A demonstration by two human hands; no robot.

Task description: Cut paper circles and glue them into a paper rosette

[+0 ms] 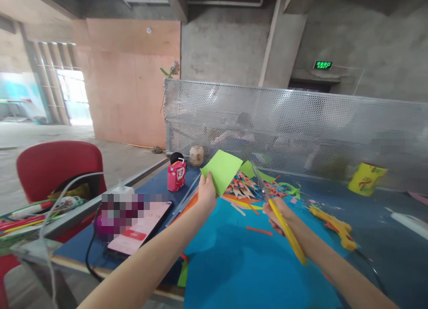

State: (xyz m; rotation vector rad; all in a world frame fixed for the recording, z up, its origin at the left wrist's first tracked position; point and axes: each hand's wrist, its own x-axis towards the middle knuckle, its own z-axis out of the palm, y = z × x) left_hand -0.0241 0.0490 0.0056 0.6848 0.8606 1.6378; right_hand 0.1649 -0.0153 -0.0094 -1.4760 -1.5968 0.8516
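Observation:
My left hand (207,189) pinches the lower left edge of a light green sheet of paper (223,170), held tilted above the table. To the right, my right hand (279,213) is closed around a pair of scissors with yellow handles (286,232). The metal blades (261,177) point up and away, apart from the paper in my left hand. Behind the hands lies a heap of cut paper strips (243,186) in orange, pink and other colours. A large blue sheet (254,264) spreads under both hands.
A yellow glue gun (336,226) with a cord lies at right, near a yellow container (366,179). On the left are a phone (142,231), a red drink carton (176,176) and a jar (196,156). A perforated metal screen (287,121) borders the back; people sit beyond it.

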